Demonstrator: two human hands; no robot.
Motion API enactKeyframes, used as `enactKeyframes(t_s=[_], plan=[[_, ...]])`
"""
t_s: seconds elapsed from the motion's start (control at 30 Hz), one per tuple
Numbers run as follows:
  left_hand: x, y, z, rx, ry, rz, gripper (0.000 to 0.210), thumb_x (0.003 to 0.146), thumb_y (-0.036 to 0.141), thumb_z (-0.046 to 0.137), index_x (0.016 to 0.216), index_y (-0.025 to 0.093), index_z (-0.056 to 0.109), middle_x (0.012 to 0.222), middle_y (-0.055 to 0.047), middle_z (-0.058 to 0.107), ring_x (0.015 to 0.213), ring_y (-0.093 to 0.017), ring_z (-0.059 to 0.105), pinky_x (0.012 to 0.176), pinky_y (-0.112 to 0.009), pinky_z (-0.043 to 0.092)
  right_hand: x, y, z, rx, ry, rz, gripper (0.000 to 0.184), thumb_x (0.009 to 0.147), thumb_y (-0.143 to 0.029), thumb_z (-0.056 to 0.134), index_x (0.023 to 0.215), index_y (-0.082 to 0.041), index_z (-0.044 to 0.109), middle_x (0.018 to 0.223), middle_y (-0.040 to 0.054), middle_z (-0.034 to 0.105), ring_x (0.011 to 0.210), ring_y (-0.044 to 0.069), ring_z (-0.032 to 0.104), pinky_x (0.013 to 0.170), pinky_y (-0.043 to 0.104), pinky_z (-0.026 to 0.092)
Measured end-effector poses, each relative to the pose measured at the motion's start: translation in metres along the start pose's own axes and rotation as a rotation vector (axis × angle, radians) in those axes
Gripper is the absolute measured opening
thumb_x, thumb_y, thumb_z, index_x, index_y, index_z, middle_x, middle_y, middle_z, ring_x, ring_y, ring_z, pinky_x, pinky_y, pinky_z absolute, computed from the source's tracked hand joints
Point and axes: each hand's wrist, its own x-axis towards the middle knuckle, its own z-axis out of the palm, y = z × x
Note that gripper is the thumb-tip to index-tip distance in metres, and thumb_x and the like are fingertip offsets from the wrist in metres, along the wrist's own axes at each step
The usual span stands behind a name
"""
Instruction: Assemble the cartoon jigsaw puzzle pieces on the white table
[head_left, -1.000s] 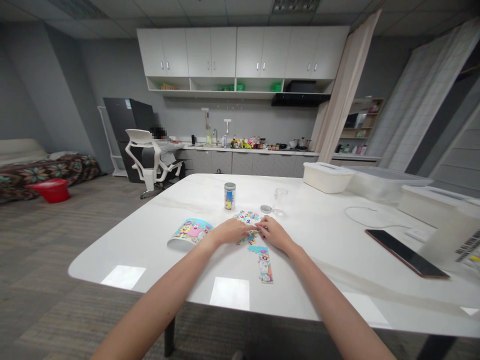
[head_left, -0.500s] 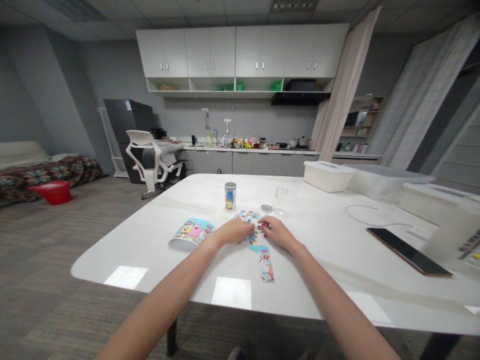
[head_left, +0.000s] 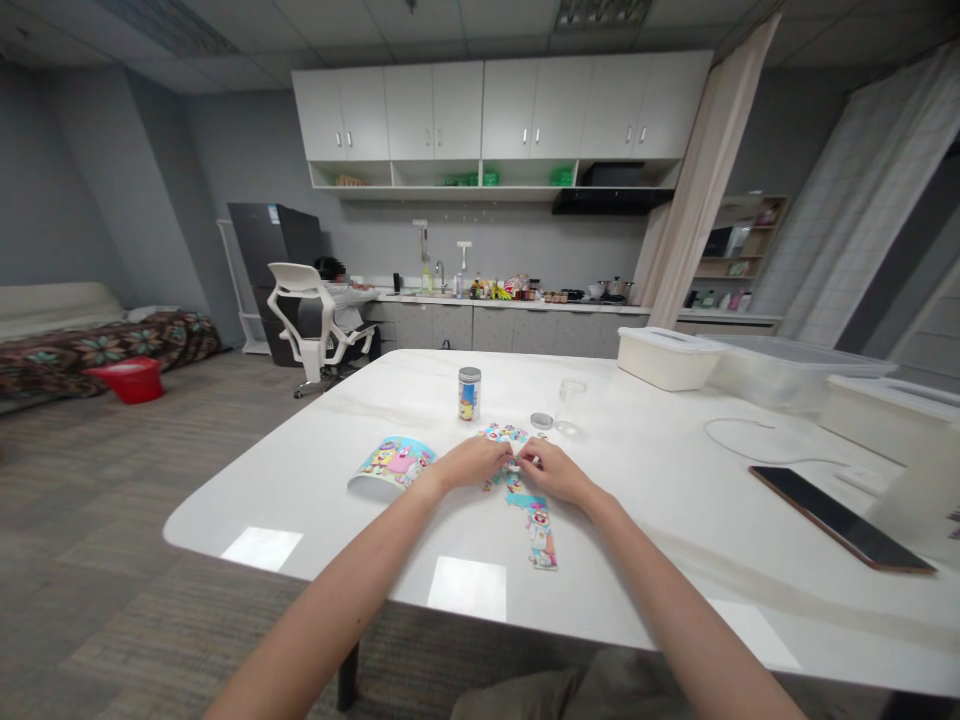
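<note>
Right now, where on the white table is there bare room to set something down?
Bare: left of the curved picture sheet; between the right forearm and the phone. Crowded: around the left hand and right hand, where loose puzzle pieces lie, with the silver lid and clear jar beyond.

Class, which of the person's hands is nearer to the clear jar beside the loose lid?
Right. The right hand is on the near side of the clear jar, slightly left of it; the left hand is also on the near side, but farther left.
</note>
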Motion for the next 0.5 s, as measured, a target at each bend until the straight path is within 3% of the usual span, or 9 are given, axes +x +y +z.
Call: enactKeyframes(t_s=[0.23, 0.5], plan=[[-0.007, -0.011, -0.006, 0.039, 0.018, -0.073, 0.028, 0.095, 0.022, 0.035, 0.094, 0.017, 0.063, 0.090, -0.010, 0.071, 0.084, -0.022, 0.067, 0.073, -0.029, 0.046, -0.001, 0.003, -0.005, -0.051, 0.043, 0.079, 0.020, 0.088, -0.028, 0.051, 0.077, -0.017, 0.064, 0.080, 0.0051, 0.061, 0.076, 0.018, 0.055, 0.073, 0.030, 0.042], [-0.012, -0.025, -0.005, 0.078, -0.002, -0.112, 0.036, 0.096, 0.028, 0.031, 0.091, 0.014, 0.065, 0.089, -0.013, 0.071, 0.084, -0.023, 0.067, 0.074, -0.031, 0.047, -0.002, 0.005, -0.012, -0.081, 0.003, 0.140, 0.028, 0.089, -0.023, 0.046, 0.078, -0.016, 0.071, 0.084, 0.0076, 0.063, 0.080, 0.019, 0.057, 0.076, 0.030, 0.041]])
